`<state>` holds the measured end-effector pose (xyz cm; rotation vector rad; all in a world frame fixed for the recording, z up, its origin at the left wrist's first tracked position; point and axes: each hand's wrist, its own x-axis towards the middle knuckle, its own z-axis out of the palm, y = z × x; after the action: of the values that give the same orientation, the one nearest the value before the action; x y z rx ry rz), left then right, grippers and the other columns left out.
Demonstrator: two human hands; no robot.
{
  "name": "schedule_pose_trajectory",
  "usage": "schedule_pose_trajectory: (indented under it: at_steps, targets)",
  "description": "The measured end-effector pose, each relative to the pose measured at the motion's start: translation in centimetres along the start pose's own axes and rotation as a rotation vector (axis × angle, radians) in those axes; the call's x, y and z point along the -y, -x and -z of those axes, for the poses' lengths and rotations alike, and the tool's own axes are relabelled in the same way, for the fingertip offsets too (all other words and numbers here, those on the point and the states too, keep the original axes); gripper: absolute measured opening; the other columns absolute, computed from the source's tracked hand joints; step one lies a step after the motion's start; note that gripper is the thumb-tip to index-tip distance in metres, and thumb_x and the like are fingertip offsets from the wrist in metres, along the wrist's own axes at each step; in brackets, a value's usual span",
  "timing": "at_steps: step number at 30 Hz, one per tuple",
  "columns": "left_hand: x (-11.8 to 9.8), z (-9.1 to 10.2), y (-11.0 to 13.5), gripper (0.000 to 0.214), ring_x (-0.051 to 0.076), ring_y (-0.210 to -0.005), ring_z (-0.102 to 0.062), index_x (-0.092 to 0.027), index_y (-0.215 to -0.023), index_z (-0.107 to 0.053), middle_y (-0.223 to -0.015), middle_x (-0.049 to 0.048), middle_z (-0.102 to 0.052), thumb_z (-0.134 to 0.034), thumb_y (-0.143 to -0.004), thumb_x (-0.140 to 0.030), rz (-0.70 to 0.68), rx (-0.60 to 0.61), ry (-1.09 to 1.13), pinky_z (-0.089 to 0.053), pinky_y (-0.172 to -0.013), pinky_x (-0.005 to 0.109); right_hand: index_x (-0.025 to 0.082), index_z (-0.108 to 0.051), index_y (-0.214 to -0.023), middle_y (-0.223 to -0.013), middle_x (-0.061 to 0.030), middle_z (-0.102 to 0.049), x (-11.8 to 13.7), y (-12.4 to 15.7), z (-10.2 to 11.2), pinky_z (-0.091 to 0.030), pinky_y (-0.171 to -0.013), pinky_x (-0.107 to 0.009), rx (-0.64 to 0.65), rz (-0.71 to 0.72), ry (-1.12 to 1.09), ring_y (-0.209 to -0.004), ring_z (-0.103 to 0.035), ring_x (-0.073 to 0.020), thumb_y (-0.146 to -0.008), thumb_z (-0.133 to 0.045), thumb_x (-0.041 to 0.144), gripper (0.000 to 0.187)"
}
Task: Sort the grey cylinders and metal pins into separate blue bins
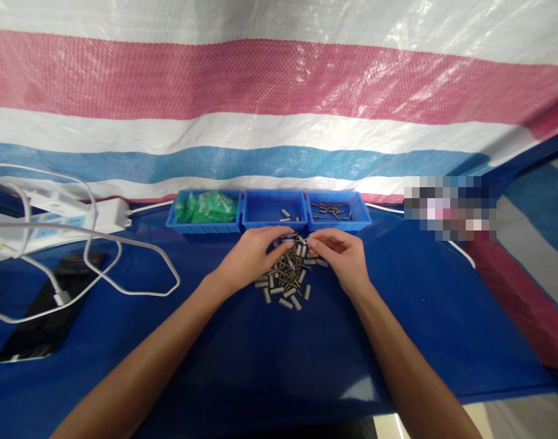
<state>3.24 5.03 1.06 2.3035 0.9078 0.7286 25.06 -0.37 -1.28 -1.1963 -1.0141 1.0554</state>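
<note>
A loose pile of small grey cylinders [288, 302] and thin brass-coloured screw-like pins [289, 272] lies on the blue table. At its upper left, my left hand [253, 256] curls its thumb and fingers together; whatever lies between the tips is too small to make out. My right hand [345, 256] faces it from the right side of the pile. Its thumb and forefinger pinch a small grey piece, apparently a cylinder, close to the left fingertips. Several cylinders lie scattered along the pile's near edge.
Behind the pile stand three blue bins: the left bin [205, 228] holds green plastic bags, the middle bin [272, 224] a few grey cylinders, the right bin [340, 224] thin pins. At left are a phone [45, 311], white cables [144, 294] and a power strip [109, 216]. Striped sheeting [260, 79] hangs behind.
</note>
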Motion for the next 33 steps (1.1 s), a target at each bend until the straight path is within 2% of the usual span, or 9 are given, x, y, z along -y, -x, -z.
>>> schedule_pose_trajectory:
  at_steps: [4, 7, 11, 16, 19, 23, 29, 33]
  targets:
    - [0.8, -0.6, 0.2, 0.044, 0.027, -0.136, -0.064, -0.013, -0.144, -0.063, -0.145, 0.0154, -0.068, -0.044, -0.111, -0.034, -0.083, 0.141, -0.183, -0.049, -0.119, 0.045, 0.024, -0.081, -0.102, -0.100, -0.0050, -0.083, 0.0, -0.5, 0.9, -0.065, -0.084, -0.038, -0.246, 0.172, 0.053, -0.086, -0.078, -0.0210, -0.078, -0.090, 0.034, 0.028]
    - [0.9, -1.2, 0.3, 0.047, 0.028, -0.145, -0.056, -0.011, -0.149, -0.058, -0.153, 0.0160, -0.062, -0.042, -0.111, -0.033, -0.119, 0.193, -0.264, -0.044, -0.124, 0.046, 0.025, -0.078, -0.113, -0.109, -0.0062, -0.082, -0.1, -0.7, 1.3, -0.065, -0.080, -0.038, -0.258, 0.182, 0.073, -0.085, -0.078, -0.0205, -0.083, -0.085, 0.033, 0.032]
    - [0.8, -1.1, 0.4, 0.043, 0.028, -0.137, -0.062, -0.010, -0.146, -0.060, -0.146, 0.0169, -0.067, -0.043, -0.108, -0.020, -0.097, 0.187, -0.370, -0.049, -0.119, 0.045, 0.024, -0.076, -0.110, -0.108, -0.0056, -0.081, -0.2, -0.6, 1.0, -0.063, -0.070, -0.034, -0.211, 0.163, 0.074, -0.075, -0.075, -0.0174, -0.087, -0.081, 0.032, 0.026]
    - [1.4, 0.3, 0.6, 0.048, 0.029, -0.119, -0.071, -0.014, -0.134, -0.070, -0.131, 0.0151, -0.074, -0.047, -0.095, 0.000, 0.000, 0.227, -0.497, -0.058, -0.104, 0.041, 0.024, -0.074, -0.108, -0.104, -0.0047, -0.081, -0.4, -0.4, 0.4, -0.061, -0.067, -0.033, -0.168, 0.137, 0.064, -0.070, -0.073, -0.0156, -0.087, -0.080, 0.036, 0.025]
    - [1.4, 0.8, 0.6, 0.044, 0.030, -0.106, -0.074, -0.017, -0.123, -0.074, -0.114, 0.0128, -0.077, -0.047, -0.094, 0.001, 0.068, 0.245, -0.532, -0.060, -0.093, 0.040, 0.023, -0.074, -0.106, -0.103, -0.0049, -0.081, -0.6, -0.3, 0.3, -0.061, -0.066, -0.033, -0.159, 0.121, 0.061, -0.068, -0.071, -0.0156, -0.086, -0.081, 0.039, 0.026]
    - [1.0, 0.9, 0.5, 0.042, 0.027, -0.095, -0.074, -0.018, -0.117, -0.073, -0.101, 0.0107, -0.074, -0.045, -0.093, 0.001, 0.061, 0.254, -0.527, -0.058, -0.087, 0.035, 0.023, -0.074, -0.106, -0.101, -0.0048, -0.081, -0.7, -0.3, 0.3, -0.060, -0.066, -0.032, -0.147, 0.099, 0.052, -0.068, -0.070, -0.0150, -0.086, -0.081, 0.039, 0.027]
    - [1.0, 0.6, 0.7, 0.049, 0.026, -0.091, -0.072, -0.018, -0.128, -0.065, -0.105, 0.0111, -0.072, -0.044, -0.089, 0.004, 0.058, 0.243, -0.513, -0.058, -0.085, 0.036, 0.023, -0.075, -0.104, -0.100, -0.0048, -0.081, -0.4, -0.3, 0.1, -0.059, -0.065, -0.032, -0.138, 0.082, 0.025, -0.067, -0.070, -0.0151, -0.084, -0.082, 0.038, 0.026]
    - [1.0, 1.1, 0.6, 0.049, 0.027, -0.099, -0.070, -0.018, -0.130, -0.065, -0.105, 0.0115, -0.073, -0.046, -0.090, 0.002, 0.034, 0.202, -0.473, -0.057, -0.092, 0.038, 0.023, -0.075, -0.103, -0.099, -0.0043, -0.081, -0.3, -0.3, 0.2, -0.059, -0.065, -0.032, -0.138, 0.077, 0.023, -0.066, -0.069, -0.0153, -0.083, -0.083, 0.040, 0.028]
